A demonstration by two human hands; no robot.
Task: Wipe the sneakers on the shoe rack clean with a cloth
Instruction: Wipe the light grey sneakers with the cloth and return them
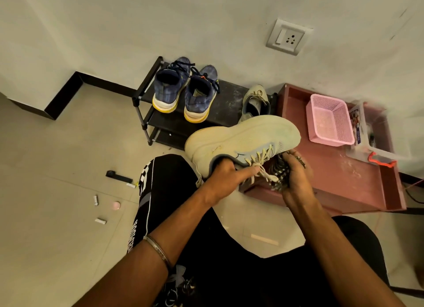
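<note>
Black trousers (165,192) with white lettering cover the person's legs at the bottom of the view, and a thin metal bangle (158,249) circles the left forearm. Just beyond the knees, the left hand (226,177) is pushed into the collar of a pale beige sneaker (241,141), fingers curled inside and the thumb lying across the laces. That sneaker is held in the air, tipped on its side so the thick sole faces up and away. The right hand (296,175) is closed around a bunched checked cloth (278,173), pressed against the sneaker near the laces and toe.

On the tiled floor (68,157) to the left lie a few small scattered bits and a black strap-like piece (118,175). To the right stands a reddish wooden tray table (344,182) bearing a pink basket (329,119) and a clear plastic box (376,136).

Farther back, against the wall, is the black shoe rack (227,104). A pair of blue sneakers (183,90) with yellow-edged soles stands on its top shelf, heels toward the camera. The second beige sneaker (255,102) lies at the rack's right end. A wall socket (288,36) sits above.
</note>
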